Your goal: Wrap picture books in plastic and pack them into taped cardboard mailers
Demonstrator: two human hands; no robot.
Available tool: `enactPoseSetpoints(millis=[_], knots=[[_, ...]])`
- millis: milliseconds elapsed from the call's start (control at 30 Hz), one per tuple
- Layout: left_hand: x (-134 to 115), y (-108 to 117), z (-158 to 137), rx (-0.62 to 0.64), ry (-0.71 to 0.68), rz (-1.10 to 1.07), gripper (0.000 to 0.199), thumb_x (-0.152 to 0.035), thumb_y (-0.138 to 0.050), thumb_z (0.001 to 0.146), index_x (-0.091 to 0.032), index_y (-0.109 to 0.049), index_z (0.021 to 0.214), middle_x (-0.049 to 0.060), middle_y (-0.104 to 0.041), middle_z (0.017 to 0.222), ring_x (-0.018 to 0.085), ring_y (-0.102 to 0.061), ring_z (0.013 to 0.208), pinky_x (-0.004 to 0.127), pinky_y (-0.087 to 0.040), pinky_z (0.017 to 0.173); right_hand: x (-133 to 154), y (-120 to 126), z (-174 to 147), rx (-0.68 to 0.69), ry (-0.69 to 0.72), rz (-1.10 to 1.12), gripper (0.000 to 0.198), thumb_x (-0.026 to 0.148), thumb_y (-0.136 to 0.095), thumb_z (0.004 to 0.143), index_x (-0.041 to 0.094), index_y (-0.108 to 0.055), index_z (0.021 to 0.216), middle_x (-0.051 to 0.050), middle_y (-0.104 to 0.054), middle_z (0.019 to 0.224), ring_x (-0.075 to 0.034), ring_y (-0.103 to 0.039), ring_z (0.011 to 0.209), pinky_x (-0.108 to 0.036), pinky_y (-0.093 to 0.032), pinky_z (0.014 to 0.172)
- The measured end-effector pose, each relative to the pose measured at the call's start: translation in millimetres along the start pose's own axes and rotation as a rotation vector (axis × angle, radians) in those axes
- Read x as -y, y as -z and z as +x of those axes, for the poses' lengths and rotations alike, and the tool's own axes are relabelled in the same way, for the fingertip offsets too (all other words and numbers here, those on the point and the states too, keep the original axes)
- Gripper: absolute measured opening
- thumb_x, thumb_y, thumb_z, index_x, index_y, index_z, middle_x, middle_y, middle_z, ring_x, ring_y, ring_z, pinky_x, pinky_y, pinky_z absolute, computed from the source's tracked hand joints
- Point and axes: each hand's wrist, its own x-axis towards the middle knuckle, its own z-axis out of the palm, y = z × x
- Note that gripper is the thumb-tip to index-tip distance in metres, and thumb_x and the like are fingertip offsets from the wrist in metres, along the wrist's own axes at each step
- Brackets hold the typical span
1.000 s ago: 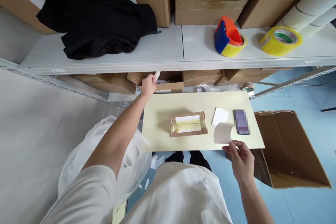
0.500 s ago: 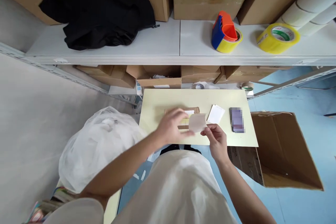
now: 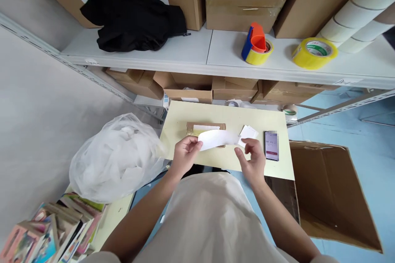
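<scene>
My left hand [image 3: 186, 153] pinches the left end of a curved white paper strip [image 3: 214, 139], thumb on top. The strip stretches over the table, and its right end is blurred. Close to that end is my right hand [image 3: 253, 157], its thumb and forefinger apart; whether a fingertip touches the paper I cannot tell. Beneath the strip lies a small flat cardboard box [image 3: 190, 127] with a white label and yellowish tape, partly covered. White paper slips [image 3: 250, 131] lie just behind my right hand, and a phone [image 3: 271, 148] with a lit screen is to their right.
The pale table [image 3: 175, 111] stands before a shelf [image 3: 197, 47] bearing a black garment [image 3: 138, 20], a tape dispenser [image 3: 257, 45] and a yellow tape roll [image 3: 314, 53]. A bag of white scraps [image 3: 114, 160] and books [image 3: 58, 226] are left; a large open carton [image 3: 333, 189] is right.
My left hand has closed on the strip's left end, and the paper now spans wider between my hands. My right fingers have parted. The view has shifted, showing more books.
</scene>
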Motion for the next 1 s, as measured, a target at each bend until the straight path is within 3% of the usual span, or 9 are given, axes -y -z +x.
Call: enactPoseSetpoints(millis=[67,200,333,467,600,700,833,900,1000], knots=[[3.3,2.7,-1.9,-0.014,0.079,-0.07,0.02,-0.038,-0.064,0.077,-0.018,-0.06,0.078,0.002,-0.066,0.076,0.015,-0.061,0.072,0.026,-0.049,0.068,-5.2,3.6,3.7,-0.037,-0.033,-0.068,0.045,0.043,-0.067,0.074,0.023,-0.055,0.113,-0.007,-0.059,0.101,-0.017,-0.05,0.074,-0.035,-0.045,0.068],[12.6,6.5,-5.9,0.019,0.164,-0.106,0.02,-0.038,-0.066,0.075,-0.018,-0.062,0.077,0.002,-0.065,0.077,0.013,-0.059,0.071,0.025,-0.047,0.067,-10.0,-5.2,9.0,0.104,-0.118,-0.032,0.034,0.042,-0.061,0.079,0.022,-0.059,0.106,-0.006,-0.064,0.096,-0.017,-0.053,0.076,-0.033,-0.044,0.07],[24.1,12.3,-8.1,0.041,0.26,-0.155,0.019,-0.037,-0.067,0.074,-0.018,-0.063,0.077,0.001,-0.065,0.076,0.011,-0.056,0.067,0.023,-0.046,0.063,-17.4,-17.7,7.7,0.066,-0.228,-0.034,0.041,0.043,-0.062,0.078,0.021,-0.055,0.112,-0.006,-0.063,0.1,-0.016,-0.053,0.078,-0.031,-0.043,0.068],[36.7,21.8,-8.3,0.069,0.342,-0.173,0.021,-0.038,-0.067,0.073,-0.018,-0.063,0.077,0.0,-0.063,0.072,0.01,-0.055,0.062,0.023,-0.045,0.06,-27.7,-25.6,1.2,0.198,-0.344,0.086,0.026,0.044,-0.058,0.081,0.018,-0.058,0.083,-0.002,-0.06,0.076,-0.014,-0.052,0.069,-0.029,-0.042,0.067],[50.6,32.3,-7.3,0.102,0.412,-0.095,0.024,-0.041,-0.065,0.073,-0.017,-0.064,0.076,0.001,-0.064,0.067,0.012,-0.058,0.061,0.026,-0.048,0.061,-33.5,-34.3,-9.6,0.236,-0.398,0.082,0.026,0.045,-0.056,0.082,0.019,-0.055,0.079,0.001,-0.054,0.068,-0.012,-0.046,0.061,-0.025,-0.039,0.058],[59.9,38.5,-5.9,0.117,0.399,0.077,0.023,-0.04,-0.063,0.074,-0.017,-0.066,0.071,0.001,-0.065,0.064,0.014,-0.059,0.059,0.026,-0.047,0.06,-34.9,-40.8,-19.9,0.247,-0.422,0.025,0.027,0.045,-0.054,0.083,0.019,-0.054,0.079,0.002,-0.05,0.064,-0.011,-0.042,0.056,-0.024,-0.036,0.053],[68.9,41.4,2.8,0.149,0.249,0.347,0.019,-0.035,-0.058,0.077,-0.019,-0.066,0.07,0.002,-0.069,0.068,0.015,-0.062,0.063,0.026,-0.048,0.063,-38.9,-48.4,-24.6,0.215,-0.442,-0.048,0.028,0.047,-0.052,0.083,0.019,-0.054,0.08,0.002,-0.049,0.063,-0.011,-0.041,0.056,-0.023,-0.036,0.053],[73.9,40.3,13.9,0.175,0.189,0.438,0.019,-0.034,-0.056,0.079,-0.02,-0.066,0.071,0.002,-0.07,0.07,0.014,-0.063,0.064,0.025,-0.048,0.065,-44.2,-52.9,-18.0,0.202,-0.448,-0.08,0.03,0.049,-0.052,0.083,0.018,-0.055,0.08,0.002,-0.05,0.062,-0.011,-0.042,0.055,-0.023,-0.036,0.052],[84.3,36.3,38.3,0.195,0.205,0.486,0.019,-0.033,-0.056,0.079,-0.02,-0.068,0.071,0.001,-0.07,0.068,0.014,-0.063,0.062,0.024,-0.048,0.064,-56.4,-61.7,1.5,0.195,-0.432,-0.139,0.033,0.051,-0.052,0.081,0.019,-0.056,0.077,0.002,-0.052,0.06,-0.011,-0.042,0.052,-0.024,-0.037,0.052]])
